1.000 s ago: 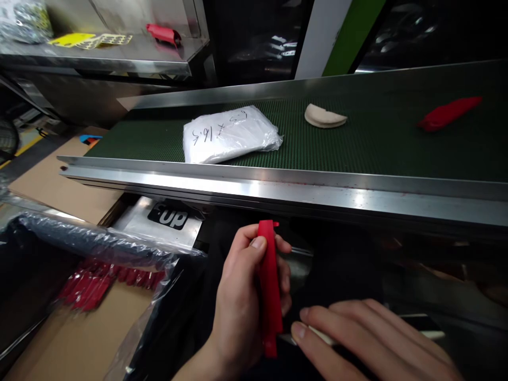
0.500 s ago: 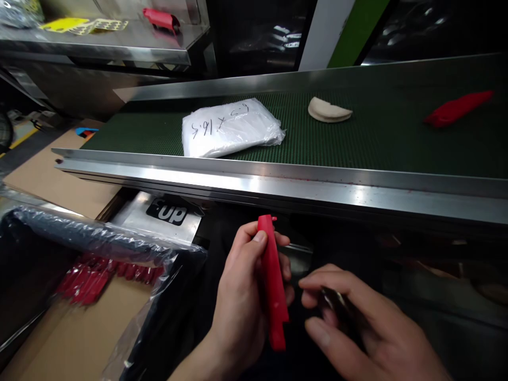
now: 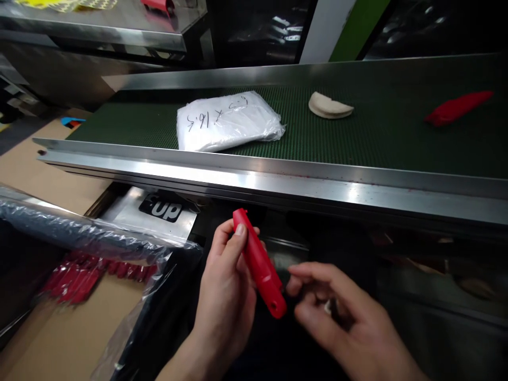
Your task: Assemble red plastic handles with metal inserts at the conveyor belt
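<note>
My left hand (image 3: 226, 296) grips a long red plastic handle (image 3: 260, 264), thumb and fingers wrapped round its upper half, and holds it tilted below the front rail of the conveyor. My right hand (image 3: 341, 312) sits just right of the handle's lower end, with its fingers curled round a small pale object that I cannot make out. On the green belt (image 3: 381, 137) lie a white plastic bag with handwriting (image 3: 226, 121), a beige half-moon piece (image 3: 329, 106) and another red piece (image 3: 456, 107).
A steel rail (image 3: 278, 182) fronts the conveyor. At the lower left a cardboard box with a plastic liner (image 3: 87, 238) holds several red pieces (image 3: 75, 275). A steel shelf (image 3: 99, 26) stands at the back left. A metal plate marked "up" (image 3: 162, 209) lies under the rail.
My left hand tilted the red handle, its lower end swinging right. My right hand lifted off the dark surface and curled shut round a small pale object. The view shifted slightly.
</note>
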A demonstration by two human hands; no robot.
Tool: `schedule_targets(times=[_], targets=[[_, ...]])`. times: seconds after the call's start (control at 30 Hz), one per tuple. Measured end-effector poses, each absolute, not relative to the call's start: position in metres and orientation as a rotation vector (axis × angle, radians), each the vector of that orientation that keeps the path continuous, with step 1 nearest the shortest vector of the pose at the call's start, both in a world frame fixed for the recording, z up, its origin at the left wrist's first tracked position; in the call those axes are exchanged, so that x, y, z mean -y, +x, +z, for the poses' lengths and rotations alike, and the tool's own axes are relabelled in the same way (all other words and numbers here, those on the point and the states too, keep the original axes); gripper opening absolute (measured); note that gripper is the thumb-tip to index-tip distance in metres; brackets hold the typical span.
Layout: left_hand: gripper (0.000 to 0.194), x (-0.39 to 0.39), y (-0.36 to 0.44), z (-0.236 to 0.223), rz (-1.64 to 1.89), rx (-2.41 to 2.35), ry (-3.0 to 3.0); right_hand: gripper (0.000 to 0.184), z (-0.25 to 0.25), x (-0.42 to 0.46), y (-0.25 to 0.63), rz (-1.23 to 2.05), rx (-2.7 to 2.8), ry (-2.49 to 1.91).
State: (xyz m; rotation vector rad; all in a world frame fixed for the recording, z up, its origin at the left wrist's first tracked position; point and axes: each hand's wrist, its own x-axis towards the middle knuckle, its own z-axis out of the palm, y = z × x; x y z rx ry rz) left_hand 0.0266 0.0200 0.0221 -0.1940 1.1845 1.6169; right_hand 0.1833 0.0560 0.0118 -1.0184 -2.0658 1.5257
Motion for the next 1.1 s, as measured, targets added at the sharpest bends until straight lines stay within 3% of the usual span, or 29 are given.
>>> schedule_targets(times=[0.13, 0.37, 0.73, 1.1], targets=[[0.014, -0.022, 0.028, 0.019, 1.651, -1.19, -0.256, 0.044, 0.007, -0.05, 0.184, 1.284, 2.173, -0.941], [0.011, -0.007, 0.025, 0.015, 1.654, -1.052, -0.099, 0.024, 0.001, -0.062, 0.195, 0.911, 2.168, -1.068], [0.008, 0.003, 0.026, 0.006, 1.61, -1.182, 0.031, 0.02, 0.004, -0.073, 0.202, 1.047, 2.013, -1.214], [0.018, 0.004, 0.025, -0.001, 1.552, -1.274, 0.036, 0.015, 0.002, -0.073, 0.199, 1.344, 1.806, -1.296]])
